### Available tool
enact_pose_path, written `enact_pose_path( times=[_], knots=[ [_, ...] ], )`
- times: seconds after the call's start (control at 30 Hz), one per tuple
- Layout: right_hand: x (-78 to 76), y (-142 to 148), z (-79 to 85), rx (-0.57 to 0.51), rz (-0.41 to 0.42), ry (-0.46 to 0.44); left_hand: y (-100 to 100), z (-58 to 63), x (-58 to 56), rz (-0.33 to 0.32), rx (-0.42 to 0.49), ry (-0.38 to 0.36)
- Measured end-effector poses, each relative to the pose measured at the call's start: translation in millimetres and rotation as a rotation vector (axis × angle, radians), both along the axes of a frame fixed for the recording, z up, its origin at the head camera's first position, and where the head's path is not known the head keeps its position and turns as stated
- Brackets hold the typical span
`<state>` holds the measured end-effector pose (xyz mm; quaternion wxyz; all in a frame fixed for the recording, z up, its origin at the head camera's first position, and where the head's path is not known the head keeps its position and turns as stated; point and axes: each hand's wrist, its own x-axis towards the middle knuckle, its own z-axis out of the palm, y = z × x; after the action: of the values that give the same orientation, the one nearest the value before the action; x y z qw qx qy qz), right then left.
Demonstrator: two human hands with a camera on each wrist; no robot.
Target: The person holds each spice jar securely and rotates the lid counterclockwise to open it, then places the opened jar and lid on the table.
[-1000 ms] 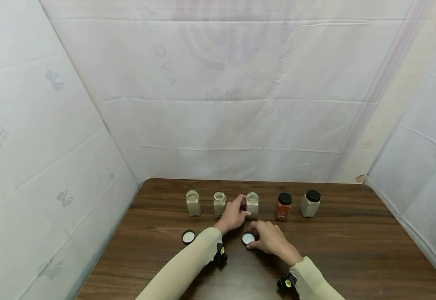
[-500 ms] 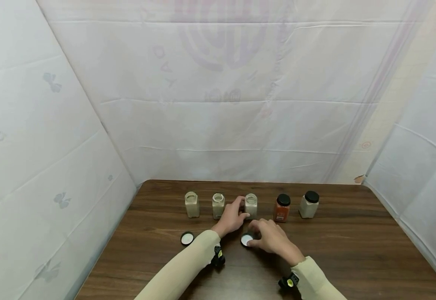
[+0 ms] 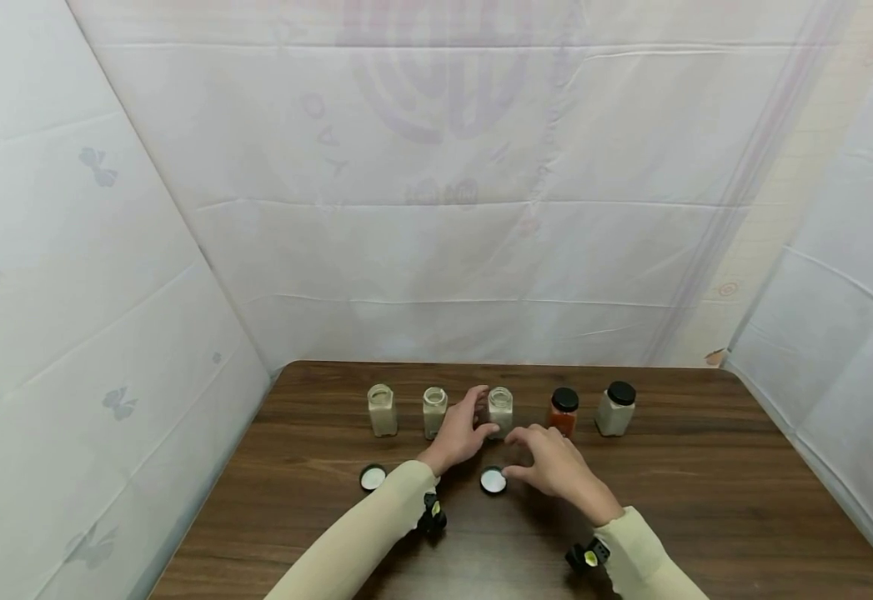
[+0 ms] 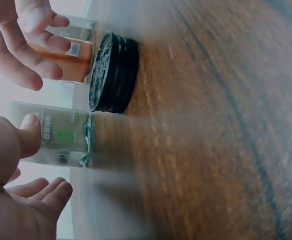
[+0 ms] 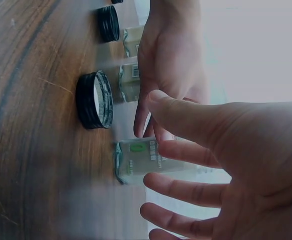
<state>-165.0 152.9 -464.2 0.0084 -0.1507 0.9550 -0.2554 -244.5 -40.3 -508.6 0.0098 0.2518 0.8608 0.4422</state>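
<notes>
An uncapped glass jar (image 3: 500, 416) of pale powder stands upright. My left hand (image 3: 457, 435) is at its left side, thumb (image 4: 29, 134) in front and fingers stretched along behind; whether it touches the glass I cannot tell. In front of the jar a black screw lid (image 3: 493, 481) lies with its white inner side up. My right hand (image 3: 556, 468) hovers just right of this lid, fingers spread and holding nothing. In the right wrist view the lid (image 5: 93, 100) sits apart from the thumb. Partly behind my right hand is a black-capped jar of orange-red powder (image 3: 562, 417).
Two more uncapped jars, one at far left (image 3: 382, 412) and one beside my left hand (image 3: 433, 414), stand in the row. A capped pale jar (image 3: 616, 410) ends it at right. Another upturned lid (image 3: 373, 477) lies left on the wooden table (image 3: 706, 500). White sheets (image 3: 436, 250) hang around.
My right hand has let go of the lid, moved slightly right and spread its fingers. The lid stays on the table. My left hand's fingers have loosened a little beside the jar.
</notes>
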Motion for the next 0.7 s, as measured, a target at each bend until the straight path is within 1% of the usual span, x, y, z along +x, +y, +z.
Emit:
enact_pose_path(
  times=[0.13, 0.3, 0.53, 0.7],
  knots=[
    [0.6, 1.1, 0.5, 0.003, -0.007, -0.003, 0.0, 1.9, 2.3, -0.008, -0.005, 0.024],
    [2.2, 3.8, -0.1, 0.003, -0.006, 0.004, -0.2, 3.3, 4.2, 0.0, -0.019, 0.011],
    [5.5, 13.8, -0.8, 0.01, -0.019, 0.032, -1.1, 3.0, 3.9, -0.002, 0.01, 0.033],
    [8.7, 22.9, -2.5, 0.021, -0.029, 0.034, -1.6, 3.4, 5.2, -0.003, 0.017, 0.054]
  ],
)
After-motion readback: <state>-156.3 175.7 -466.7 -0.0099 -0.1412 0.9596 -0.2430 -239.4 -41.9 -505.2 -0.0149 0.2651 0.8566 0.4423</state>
